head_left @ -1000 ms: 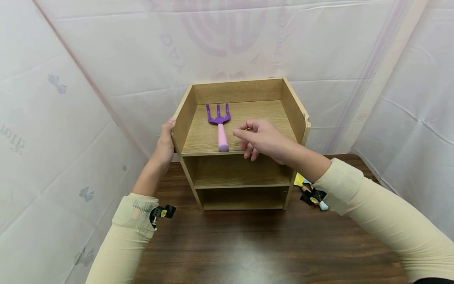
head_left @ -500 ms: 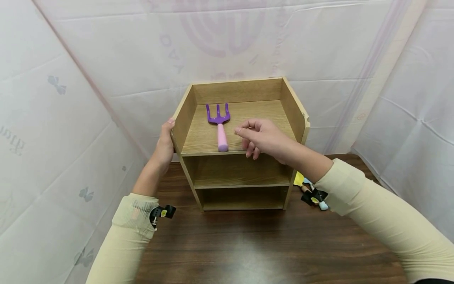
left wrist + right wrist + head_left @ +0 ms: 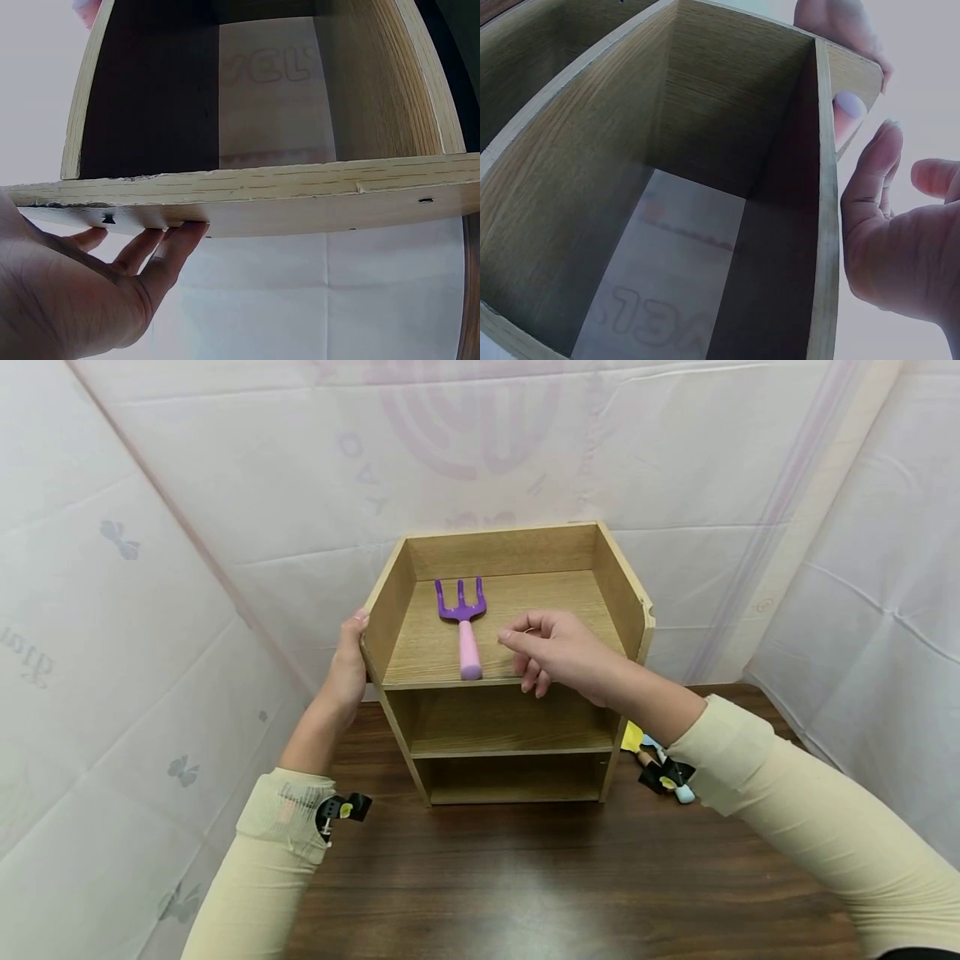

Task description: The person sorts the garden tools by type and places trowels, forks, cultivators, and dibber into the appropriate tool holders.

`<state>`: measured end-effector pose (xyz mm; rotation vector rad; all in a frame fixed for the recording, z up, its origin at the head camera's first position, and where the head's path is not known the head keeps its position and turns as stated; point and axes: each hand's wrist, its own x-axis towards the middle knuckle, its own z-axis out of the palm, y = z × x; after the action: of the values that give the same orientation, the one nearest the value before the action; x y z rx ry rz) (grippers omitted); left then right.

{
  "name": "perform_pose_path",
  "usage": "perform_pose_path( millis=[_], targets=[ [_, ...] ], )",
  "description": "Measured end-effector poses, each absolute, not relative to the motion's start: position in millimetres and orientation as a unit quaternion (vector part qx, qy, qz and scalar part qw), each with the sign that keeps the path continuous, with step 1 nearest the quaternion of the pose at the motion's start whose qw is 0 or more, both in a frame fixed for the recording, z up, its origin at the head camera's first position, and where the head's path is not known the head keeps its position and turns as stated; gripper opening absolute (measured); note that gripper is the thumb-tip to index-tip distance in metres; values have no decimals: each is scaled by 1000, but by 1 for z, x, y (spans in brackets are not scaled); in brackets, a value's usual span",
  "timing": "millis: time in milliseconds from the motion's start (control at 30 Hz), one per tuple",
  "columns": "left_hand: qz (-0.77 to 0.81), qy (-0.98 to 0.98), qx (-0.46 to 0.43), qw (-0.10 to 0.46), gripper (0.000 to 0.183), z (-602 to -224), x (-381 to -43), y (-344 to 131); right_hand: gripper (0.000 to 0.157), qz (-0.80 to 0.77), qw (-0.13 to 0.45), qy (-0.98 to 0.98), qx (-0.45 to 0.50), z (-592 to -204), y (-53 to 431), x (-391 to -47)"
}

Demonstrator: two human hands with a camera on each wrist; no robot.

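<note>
A toy garden fork (image 3: 468, 647) with purple tines and a pink handle lies on the top tier of a wooden shelf unit (image 3: 512, 753), left of the middle. My left hand (image 3: 347, 668) touches the unit's left side panel. In the left wrist view, the fingers (image 3: 174, 251) lie against that panel's outer face. My right hand (image 3: 558, 652) is over the front edge of the top tier, right of the fork handle. Its fingers are loosely bent and hold nothing. In the right wrist view, the fork's handle end (image 3: 849, 106) shows beyond the top board.
Several small tools, among them a yellow-bladed one (image 3: 632, 737) and one with a light blue handle end (image 3: 684, 794), lie right of the unit, partly hidden by the right wrist's camera. The dark wooden table (image 3: 480, 885) extends in front. White printed sheeting (image 3: 495, 443) encloses the back and sides.
My right hand has shifted very slightly to the right, away from the fork. The left hand, the fork and the shelf unit look still.
</note>
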<state>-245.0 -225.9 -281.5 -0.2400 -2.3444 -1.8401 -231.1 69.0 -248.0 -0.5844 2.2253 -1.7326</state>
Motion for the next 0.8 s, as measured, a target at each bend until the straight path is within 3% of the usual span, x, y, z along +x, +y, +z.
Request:
perform_pose_path(
  millis=[800],
  targets=[
    [-607,-786,-91,78,59,-281,-243,-227,39,-605,130,761,-197,-249,72,-230]
  ],
)
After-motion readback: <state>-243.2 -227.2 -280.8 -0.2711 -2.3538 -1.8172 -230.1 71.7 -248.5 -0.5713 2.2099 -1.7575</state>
